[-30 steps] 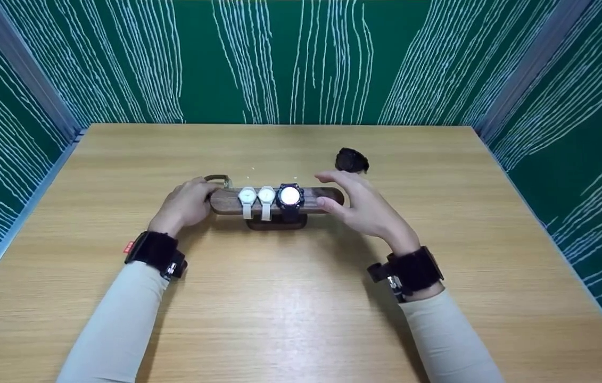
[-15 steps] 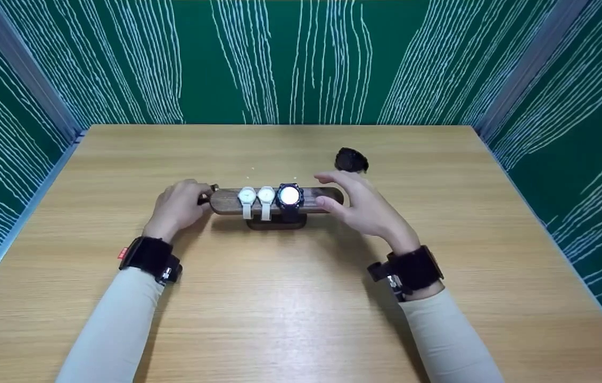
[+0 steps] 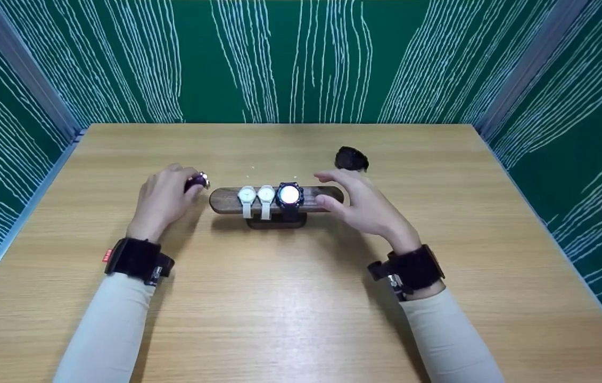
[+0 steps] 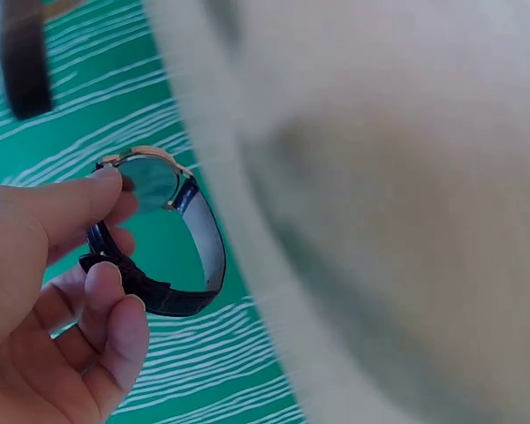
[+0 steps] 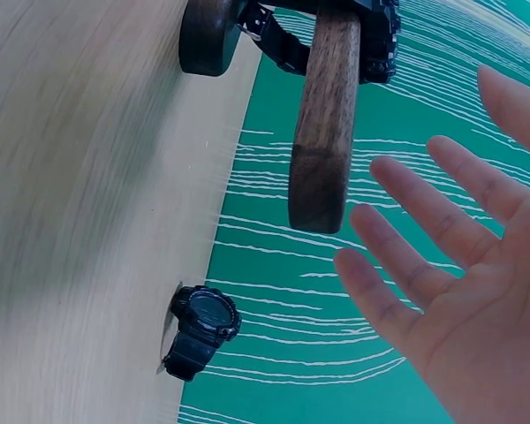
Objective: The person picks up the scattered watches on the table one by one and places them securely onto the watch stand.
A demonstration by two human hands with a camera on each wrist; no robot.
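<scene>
Left hand (image 3: 161, 199): fingers (image 4: 124, 340) curled, thumb and fingertips pinching the held watch (image 3: 196, 182) by case and strap. Gold-toned rim, dark strap looped round; buckle hidden, so cannot tell if fastened. Held off the left end of the stand (image 3: 224, 201), a gap between. Contact with the tabletop (image 3: 279, 298) not clear.

Right hand (image 3: 367, 207): fingers (image 5: 406, 265) spread, nothing in them. In the head view the thumb overlaps the stand's right end; the right wrist view shows the long fingers apart from it.

Stand: dark wood bar on a low foot, upright. On it, left to right: first white watch (image 3: 247, 195), second white watch (image 3: 266, 194), black watch (image 3: 290, 197) with a bright glare on its face. Bare wood at both ends.

Beyond the right hand: loose watch (image 3: 351, 159), black, lying on the tabletop behind the stand's right end, touched by neither hand.

Progress, as judged: five watches in view, three seated on the stand, two off it. Held watch looks mid-handling, its placing unfinished. Loose watch unattended for now. The three on the stand sit in order and seem to need no attention.
</scene>
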